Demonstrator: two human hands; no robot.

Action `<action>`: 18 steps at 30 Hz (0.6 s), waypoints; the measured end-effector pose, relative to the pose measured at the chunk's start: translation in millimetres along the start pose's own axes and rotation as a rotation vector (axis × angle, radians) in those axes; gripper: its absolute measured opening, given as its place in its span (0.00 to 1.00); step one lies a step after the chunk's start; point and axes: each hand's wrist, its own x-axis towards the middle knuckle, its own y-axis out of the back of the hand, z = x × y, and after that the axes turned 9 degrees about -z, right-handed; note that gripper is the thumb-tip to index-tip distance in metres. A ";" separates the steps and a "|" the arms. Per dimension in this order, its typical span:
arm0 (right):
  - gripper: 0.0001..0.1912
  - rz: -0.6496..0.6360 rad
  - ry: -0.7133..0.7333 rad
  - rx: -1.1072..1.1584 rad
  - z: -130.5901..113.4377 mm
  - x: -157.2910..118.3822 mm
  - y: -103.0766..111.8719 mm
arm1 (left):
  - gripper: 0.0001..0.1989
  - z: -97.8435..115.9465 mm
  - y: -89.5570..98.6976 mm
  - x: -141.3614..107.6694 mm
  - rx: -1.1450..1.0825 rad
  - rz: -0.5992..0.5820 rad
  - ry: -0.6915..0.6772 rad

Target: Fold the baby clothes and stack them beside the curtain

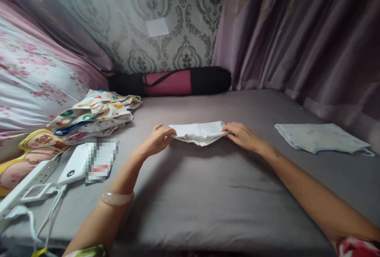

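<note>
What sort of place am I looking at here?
Most likely a bedroom: a grey sheet covers what looks like a bed, a purple curtain hangs beside it, and patterned wallpaper shows behind.

Pale rounded bangle (118, 198) on left forearm (123, 180), colourful patterned sleeves (359, 247).

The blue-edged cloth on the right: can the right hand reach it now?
Probably yes: no object blocks the way to the blue-edged cloth, but the right hand should first release the white cloth.
</note>
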 end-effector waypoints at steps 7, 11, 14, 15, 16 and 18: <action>0.24 -0.126 0.035 0.012 -8.6 -26.9 -20.1 | 0.12 4.4 -18.5 -18.9 0.016 -0.088 -0.009; 0.23 -0.141 0.019 -0.017 -15.0 -27.5 -15.0 | 0.11 12.2 -13.9 -19.3 0.001 -0.119 -0.002; 0.18 -0.109 -0.062 -0.061 -21.7 -16.6 -15.0 | 0.16 17.2 -12.1 -10.6 -0.007 -0.079 0.013; 0.18 -0.086 -0.091 -0.074 -25.2 -10.5 -16.4 | 0.17 19.4 -12.7 -5.5 -0.002 -0.054 0.029; 0.19 -0.054 -0.113 -0.084 -29.5 -3.4 -18.5 | 0.17 22.3 -14.0 0.5 0.008 -0.023 0.047; 0.22 0.009 -0.136 -0.095 -40.4 13.3 -24.2 | 0.15 30.7 -18.0 14.6 0.047 0.047 0.076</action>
